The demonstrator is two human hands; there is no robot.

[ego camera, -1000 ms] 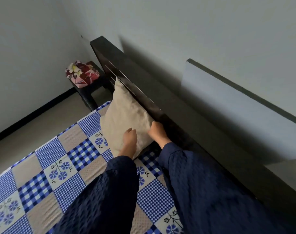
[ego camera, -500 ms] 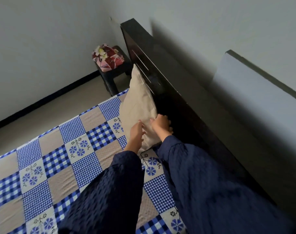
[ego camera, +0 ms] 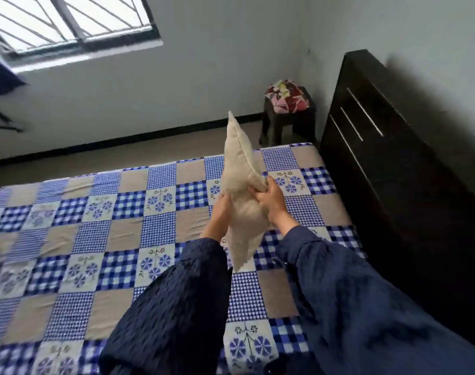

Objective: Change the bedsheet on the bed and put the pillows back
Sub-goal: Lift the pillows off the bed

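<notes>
Two holds: left hand (ego camera: 221, 210), right hand (ego camera: 271, 203) | pillow (ego camera: 240, 169) clear of headboard (ego camera: 388, 185)

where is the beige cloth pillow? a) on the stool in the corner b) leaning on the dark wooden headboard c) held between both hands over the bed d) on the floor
c: the left hand and right hand grip the beige cloth pillow on edge over the blue checked bedsheet, apart from the dark wooden headboard.

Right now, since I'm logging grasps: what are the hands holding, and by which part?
The beige pillow, gripped around its middle: left hand on its left face, right hand pinching the seamed right edge.
</notes>
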